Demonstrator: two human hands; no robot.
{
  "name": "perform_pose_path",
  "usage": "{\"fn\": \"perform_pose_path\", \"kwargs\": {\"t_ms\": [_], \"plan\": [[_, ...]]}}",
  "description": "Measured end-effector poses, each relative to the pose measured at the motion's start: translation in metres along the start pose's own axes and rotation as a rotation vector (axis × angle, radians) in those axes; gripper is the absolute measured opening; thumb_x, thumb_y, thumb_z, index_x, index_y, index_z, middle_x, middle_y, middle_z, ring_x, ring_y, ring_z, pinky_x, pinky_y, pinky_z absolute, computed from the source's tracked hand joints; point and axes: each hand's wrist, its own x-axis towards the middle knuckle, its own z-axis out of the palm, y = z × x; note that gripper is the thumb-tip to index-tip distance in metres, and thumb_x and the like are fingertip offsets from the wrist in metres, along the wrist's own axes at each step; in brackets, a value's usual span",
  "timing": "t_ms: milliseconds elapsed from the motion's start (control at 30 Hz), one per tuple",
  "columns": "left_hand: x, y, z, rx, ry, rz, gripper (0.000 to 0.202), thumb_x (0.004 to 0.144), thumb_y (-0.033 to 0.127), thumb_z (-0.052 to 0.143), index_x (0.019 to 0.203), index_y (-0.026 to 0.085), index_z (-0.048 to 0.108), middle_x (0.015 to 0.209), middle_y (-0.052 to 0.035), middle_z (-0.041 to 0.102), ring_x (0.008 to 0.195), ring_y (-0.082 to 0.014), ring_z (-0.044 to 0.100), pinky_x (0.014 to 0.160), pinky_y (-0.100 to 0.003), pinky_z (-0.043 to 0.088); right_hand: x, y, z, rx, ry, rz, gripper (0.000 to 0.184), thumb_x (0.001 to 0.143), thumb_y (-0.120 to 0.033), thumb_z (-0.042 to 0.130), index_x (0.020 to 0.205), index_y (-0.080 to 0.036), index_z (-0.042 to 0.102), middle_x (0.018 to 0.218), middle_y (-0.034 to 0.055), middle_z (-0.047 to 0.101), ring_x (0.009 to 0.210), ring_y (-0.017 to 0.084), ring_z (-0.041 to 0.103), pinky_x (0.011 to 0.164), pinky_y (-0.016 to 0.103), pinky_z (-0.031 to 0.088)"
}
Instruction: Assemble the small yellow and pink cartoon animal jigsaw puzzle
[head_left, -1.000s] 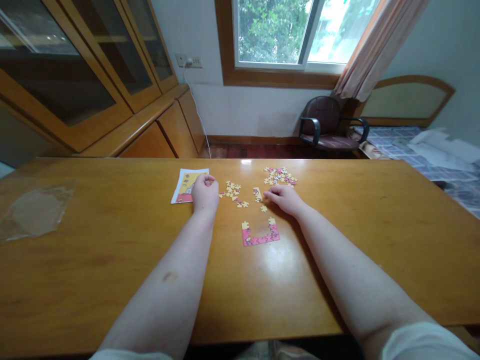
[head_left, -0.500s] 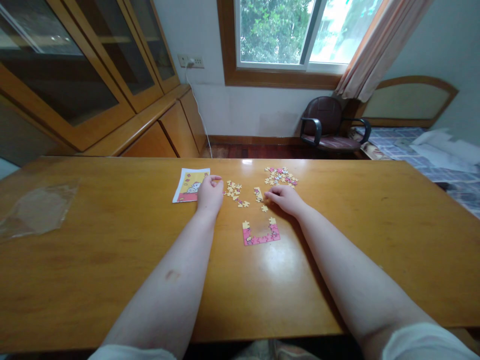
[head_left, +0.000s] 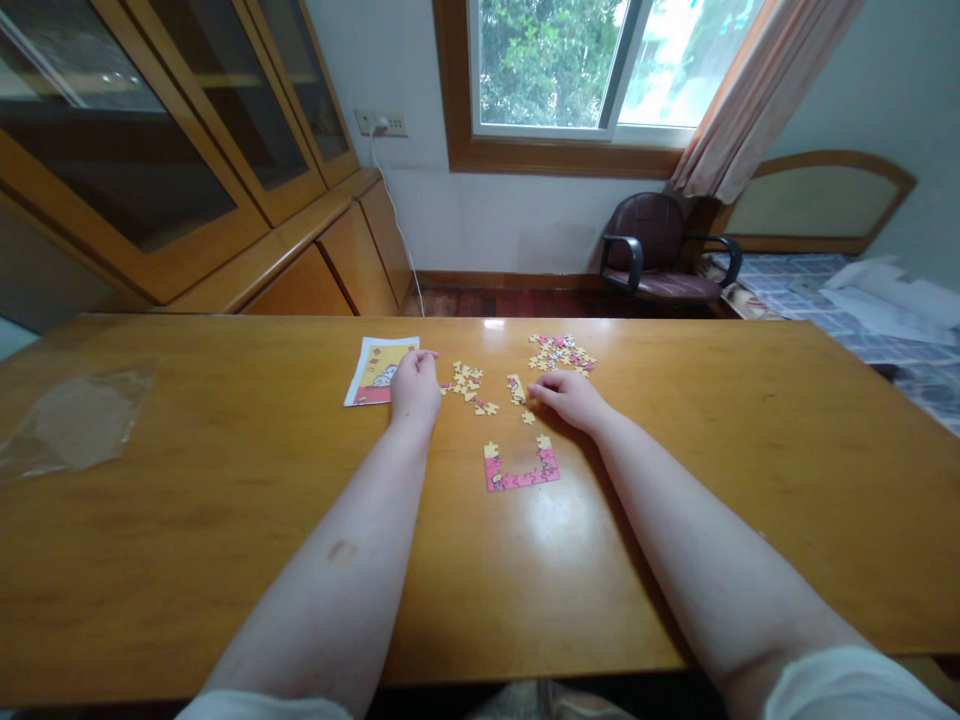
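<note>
My left hand (head_left: 415, 387) rests on the wooden table (head_left: 225, 520) with its fingers curled, beside a small picture card (head_left: 375, 372) and just left of a scatter of loose puzzle pieces (head_left: 469, 385). What its fingers hold, if anything, is hidden. My right hand (head_left: 571, 397) lies with fingers pinched near a small joined strip of pieces (head_left: 516, 388). In front of both hands sits a partly joined pink and yellow puzzle border (head_left: 521, 467). A second pile of loose pieces (head_left: 559, 352) lies beyond my right hand.
A clear plastic bag (head_left: 71, 415) lies at the table's left. Wooden cabinets with glass doors (head_left: 150, 150) stand at the left, a dark armchair (head_left: 660, 250) under the window, and a bed (head_left: 862, 300) at the right.
My left hand has shifted slightly right, from over the picture card's edge toward the loose pieces. My right hand has barely moved.
</note>
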Motion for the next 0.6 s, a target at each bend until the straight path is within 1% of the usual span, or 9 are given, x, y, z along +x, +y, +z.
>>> {"fn": "perform_pose_path", "kwargs": {"t_ms": [100, 167, 267, 400, 467, 533, 600], "plan": [[0.001, -0.003, 0.001, -0.040, 0.034, 0.022, 0.022, 0.085, 0.030, 0.044, 0.083, 0.022, 0.065, 0.092, -0.0016, 0.067, 0.092, -0.0190, 0.059, 0.080, -0.028, 0.043, 0.000, 0.000, 0.000, 0.001, -0.001, 0.000, 0.035, 0.083, -0.046, 0.051, 0.067, -0.017, 0.063, 0.061, -0.0011, 0.056, 0.061, 0.013, 0.048, 0.060, 0.026, 0.034], [0.002, -0.004, 0.001, -0.047, 0.033, 0.024, 0.023, 0.085, 0.030, 0.043, 0.083, 0.022, 0.065, 0.093, -0.0015, 0.067, 0.095, -0.0191, 0.058, 0.083, -0.028, 0.043, 0.000, -0.001, 0.000, 0.002, 0.000, -0.005, 0.035, 0.083, -0.046, 0.051, 0.067, -0.017, 0.063, 0.062, -0.0008, 0.057, 0.061, 0.013, 0.048, 0.061, 0.026, 0.034], [0.003, -0.005, 0.002, -0.044, 0.023, 0.011, 0.024, 0.086, 0.031, 0.042, 0.084, 0.022, 0.065, 0.088, -0.0015, 0.066, 0.089, -0.0187, 0.059, 0.078, -0.027, 0.045, 0.000, -0.002, 0.000, 0.004, -0.002, -0.005, 0.035, 0.083, -0.046, 0.052, 0.067, -0.017, 0.064, 0.062, -0.0004, 0.057, 0.062, 0.014, 0.049, 0.061, 0.026, 0.035], [0.000, -0.002, 0.003, -0.016, 0.002, 0.021, 0.024, 0.085, 0.030, 0.043, 0.083, 0.022, 0.066, 0.088, -0.0018, 0.066, 0.087, -0.0184, 0.058, 0.074, -0.026, 0.044, 0.000, -0.002, -0.001, 0.001, -0.002, -0.004, 0.036, 0.083, -0.046, 0.052, 0.066, -0.017, 0.064, 0.061, -0.0008, 0.057, 0.062, 0.013, 0.049, 0.061, 0.026, 0.035], [-0.002, 0.001, 0.002, 0.041, -0.047, 0.041, 0.023, 0.083, 0.029, 0.046, 0.083, 0.022, 0.067, 0.079, -0.0011, 0.065, 0.078, -0.0181, 0.058, 0.069, -0.027, 0.043, 0.000, -0.001, 0.000, -0.003, -0.005, -0.006, 0.036, 0.083, -0.046, 0.051, 0.066, -0.017, 0.064, 0.061, -0.0009, 0.056, 0.061, 0.013, 0.048, 0.061, 0.026, 0.034], [-0.006, 0.003, 0.001, 0.149, -0.120, 0.085, 0.022, 0.081, 0.027, 0.048, 0.086, 0.022, 0.068, 0.067, 0.0000, 0.061, 0.067, -0.0180, 0.056, 0.062, -0.027, 0.041, 0.001, 0.000, 0.000, -0.003, -0.007, -0.005, 0.036, 0.083, -0.046, 0.051, 0.066, -0.017, 0.064, 0.061, -0.0009, 0.056, 0.061, 0.013, 0.048, 0.060, 0.026, 0.034], [-0.009, 0.006, 0.000, 0.277, -0.186, 0.164, 0.023, 0.080, 0.024, 0.048, 0.088, 0.024, 0.069, 0.063, -0.0003, 0.059, 0.064, -0.0189, 0.056, 0.061, -0.028, 0.041, 0.001, 0.001, 0.001, 0.002, -0.006, -0.001, 0.036, 0.083, -0.047, 0.052, 0.069, -0.017, 0.065, 0.063, -0.0006, 0.058, 0.061, 0.013, 0.049, 0.060, 0.026, 0.034]]}}
